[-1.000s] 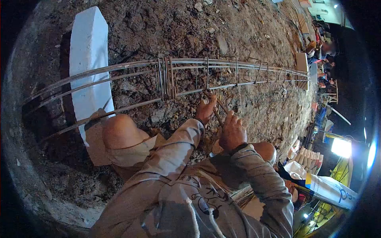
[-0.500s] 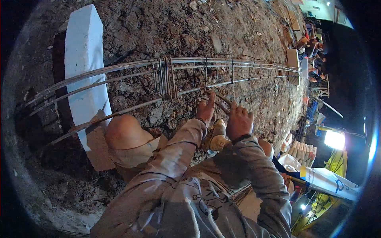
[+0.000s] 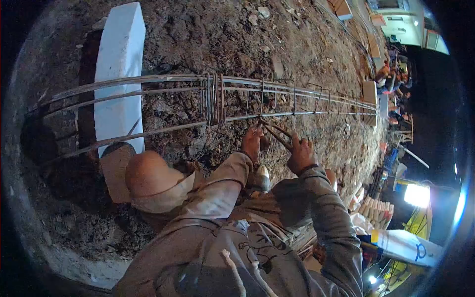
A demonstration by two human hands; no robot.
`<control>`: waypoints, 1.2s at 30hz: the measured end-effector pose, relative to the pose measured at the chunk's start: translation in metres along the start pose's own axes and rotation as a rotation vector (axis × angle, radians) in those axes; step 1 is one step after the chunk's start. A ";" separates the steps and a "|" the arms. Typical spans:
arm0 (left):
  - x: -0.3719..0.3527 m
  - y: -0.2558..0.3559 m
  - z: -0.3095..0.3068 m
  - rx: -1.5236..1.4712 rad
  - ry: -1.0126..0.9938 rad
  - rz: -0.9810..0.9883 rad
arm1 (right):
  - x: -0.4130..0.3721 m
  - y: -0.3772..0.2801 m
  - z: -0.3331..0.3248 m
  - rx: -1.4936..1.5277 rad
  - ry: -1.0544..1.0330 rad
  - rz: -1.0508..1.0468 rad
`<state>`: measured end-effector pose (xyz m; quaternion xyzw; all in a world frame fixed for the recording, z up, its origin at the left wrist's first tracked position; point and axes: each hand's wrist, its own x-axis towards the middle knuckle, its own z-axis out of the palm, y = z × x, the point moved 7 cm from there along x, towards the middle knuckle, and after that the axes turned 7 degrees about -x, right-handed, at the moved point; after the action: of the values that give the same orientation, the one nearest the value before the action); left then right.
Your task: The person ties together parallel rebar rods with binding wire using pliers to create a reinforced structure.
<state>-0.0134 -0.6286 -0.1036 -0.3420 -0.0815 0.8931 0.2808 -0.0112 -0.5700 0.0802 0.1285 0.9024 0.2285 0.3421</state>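
Note:
My right hand (image 3: 302, 156) is closed around the handles of a pair of pincers (image 3: 278, 136). Its jaws meet the lower bar of a long steel rebar cage (image 3: 173, 127), near one of the square stirrups (image 3: 261, 99). Close to the jaws, just below that bar, my left hand (image 3: 252, 142) has its fingers curled together; whatever they may pinch is too small to make out. Several stirrups stand bunched (image 3: 213, 99) to the left, while others are spaced along the cage to the right.
A white block (image 3: 118, 64) supports the cage's left end, and a pale block (image 3: 369, 101) its far end. Rough muddy ground (image 3: 198, 44) lies beneath. My bent knee (image 3: 151, 174) is beside the cage. Several people (image 3: 391, 79) and a bright lamp (image 3: 416, 195) are at far right.
The pincers' handles show more plainly now, the right hand sitting slightly lower. My left hand has dropped a little below the bar. The whole view has shifted slightly.

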 end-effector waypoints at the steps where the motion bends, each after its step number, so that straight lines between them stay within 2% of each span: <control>1: 0.001 0.004 -0.003 0.000 0.000 0.020 | 0.004 0.004 0.002 0.002 0.008 -0.019; 3: -0.015 0.015 -0.008 0.444 0.111 0.083 | 0.006 0.007 0.008 0.020 -0.045 -0.065; 4: -0.007 0.018 -0.007 0.589 0.076 0.091 | 0.008 0.010 0.014 0.025 -0.040 -0.046; 8: 0.003 0.012 -0.007 0.674 -0.005 0.014 | 0.012 0.019 0.025 0.090 0.073 -0.079; 11: 0.007 0.017 -0.001 0.808 -0.081 0.070 | 0.008 0.015 0.018 0.089 0.072 -0.092; 15: 0.001 0.023 0.011 0.872 0.011 0.186 | 0.006 0.013 0.012 0.110 0.025 -0.112; 16: -0.010 0.020 0.016 0.769 0.109 0.056 | 0.006 0.014 0.006 0.110 0.020 -0.106; 18: -0.006 0.017 0.013 0.711 0.115 0.064 | 0.007 0.012 0.005 0.209 -0.155 -0.098; 19: -0.006 0.018 0.012 0.654 0.120 0.080 | 0.005 0.009 0.007 0.206 -0.159 -0.096; 20: -0.005 0.014 0.015 0.738 0.032 0.002 | 0.002 0.008 0.001 0.119 -0.010 -0.069; 21: -0.007 0.014 0.018 0.735 0.033 -0.003 | -0.001 0.008 -0.006 0.032 0.137 -0.040; 22: -0.010 0.014 0.023 0.684 0.032 0.007 | -0.002 0.006 -0.001 0.031 0.133 -0.035; 24: -0.007 0.013 0.021 0.656 0.048 0.019 | -0.006 0.003 -0.010 -0.002 0.312 0.009; 25: -0.004 0.013 0.016 0.656 0.049 0.012 | -0.007 0.001 -0.014 -0.004 0.307 0.014; 27: -0.003 0.013 0.011 0.692 0.071 0.001 | -0.006 0.002 -0.013 0.066 0.074 0.048; 31: -0.008 0.016 0.013 0.683 0.081 0.032 | -0.006 0.000 -0.016 0.050 0.054 0.044; 34: -0.011 0.015 0.018 0.625 0.091 -0.027 | -0.006 0.000 -0.020 0.052 0.106 0.045; 36: -0.017 0.020 0.026 0.694 0.118 -0.016 | -0.005 0.000 -0.017 -0.045 0.213 0.018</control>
<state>-0.0288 -0.6536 -0.0808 -0.2767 0.2405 0.8440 0.3914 -0.0189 -0.5770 0.0943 0.1039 0.9270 0.2644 0.2449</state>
